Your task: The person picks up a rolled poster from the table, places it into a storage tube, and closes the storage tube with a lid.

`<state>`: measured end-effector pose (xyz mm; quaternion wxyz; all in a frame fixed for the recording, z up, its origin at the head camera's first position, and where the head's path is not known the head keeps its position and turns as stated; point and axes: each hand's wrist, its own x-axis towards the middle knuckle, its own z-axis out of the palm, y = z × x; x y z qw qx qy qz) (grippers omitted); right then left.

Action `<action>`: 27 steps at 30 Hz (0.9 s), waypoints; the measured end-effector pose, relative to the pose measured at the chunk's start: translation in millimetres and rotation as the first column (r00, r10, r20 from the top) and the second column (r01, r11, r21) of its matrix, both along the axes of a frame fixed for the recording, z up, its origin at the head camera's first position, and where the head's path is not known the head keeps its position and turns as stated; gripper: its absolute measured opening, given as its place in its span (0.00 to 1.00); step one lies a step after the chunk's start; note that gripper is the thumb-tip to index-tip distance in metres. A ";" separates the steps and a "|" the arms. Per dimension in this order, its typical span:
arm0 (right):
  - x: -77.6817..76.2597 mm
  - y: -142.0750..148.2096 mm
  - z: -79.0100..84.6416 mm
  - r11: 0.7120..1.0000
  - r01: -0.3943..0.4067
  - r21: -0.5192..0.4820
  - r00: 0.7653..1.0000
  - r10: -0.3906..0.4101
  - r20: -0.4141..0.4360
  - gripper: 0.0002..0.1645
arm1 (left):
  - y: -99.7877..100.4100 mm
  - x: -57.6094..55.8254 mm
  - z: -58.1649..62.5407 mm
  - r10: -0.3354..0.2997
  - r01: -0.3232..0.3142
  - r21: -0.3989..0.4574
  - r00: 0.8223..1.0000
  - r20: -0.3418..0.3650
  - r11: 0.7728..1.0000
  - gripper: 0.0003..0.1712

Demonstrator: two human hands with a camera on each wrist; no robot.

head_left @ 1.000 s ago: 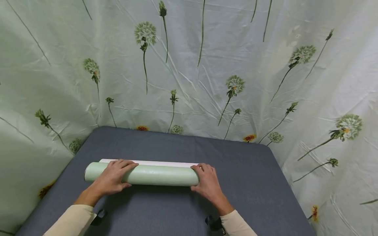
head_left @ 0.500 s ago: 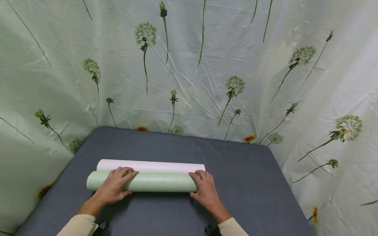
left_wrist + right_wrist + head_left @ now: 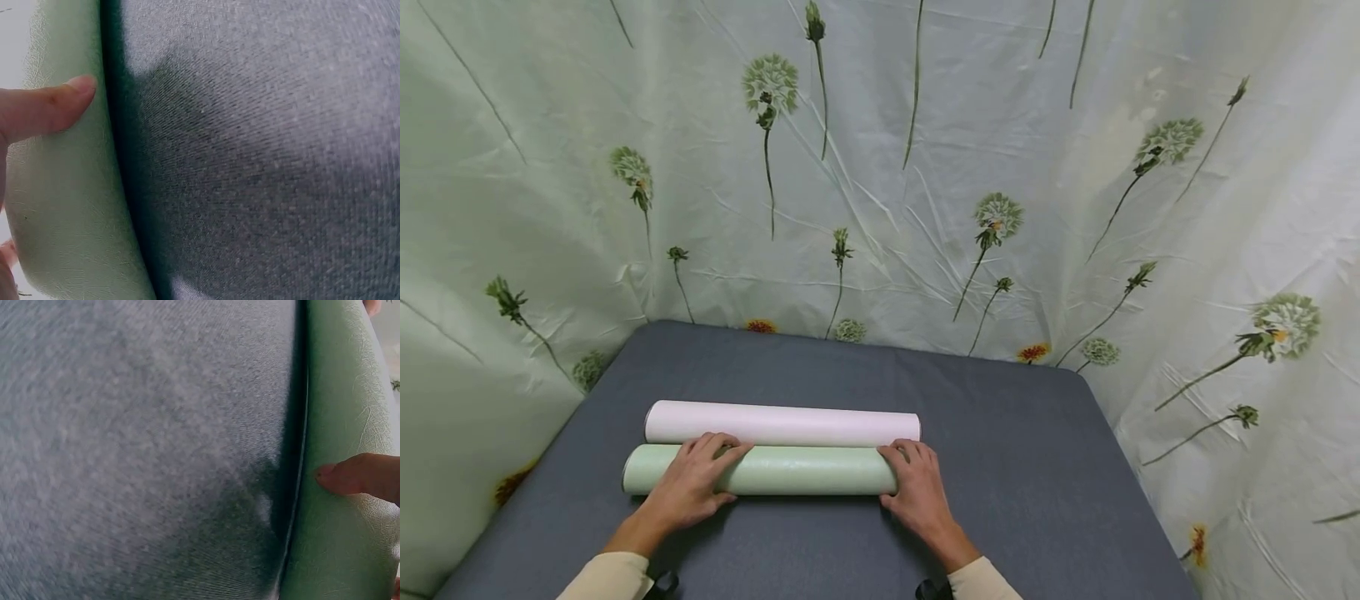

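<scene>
A pale green roll (image 3: 805, 471) with a lightly textured surface lies crosswise on the grey table, in front of a pale pink roll (image 3: 782, 423) of similar length. My left hand (image 3: 696, 483) grips the green roll left of its middle, fingers over the top and thumb on the near side. Near its right end my right hand (image 3: 917, 492) holds it the same way. In the left wrist view the thumb (image 3: 56, 106) presses on the green surface. The right wrist view shows the other thumb (image 3: 356, 475) against the roll's near side.
The grey cloth-covered table (image 3: 1015, 467) has rounded far corners. A pale curtain (image 3: 880, 167) printed with dandelions hangs behind it and along both sides.
Both hands have brought the green roll toward the person and down onto the table. The pink roll behind it, mostly covered before, now shows almost whole.
</scene>
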<state>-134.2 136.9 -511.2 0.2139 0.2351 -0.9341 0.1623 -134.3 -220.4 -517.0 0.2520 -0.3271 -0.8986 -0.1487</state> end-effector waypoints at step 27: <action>3.6 21.3 11.1 0.994 -0.062 -0.092 0.971 0.082 0.227 0.44 | 20.8 3.7 18.4 0.093 -0.102 0.058 0.985 0.144 0.993 0.43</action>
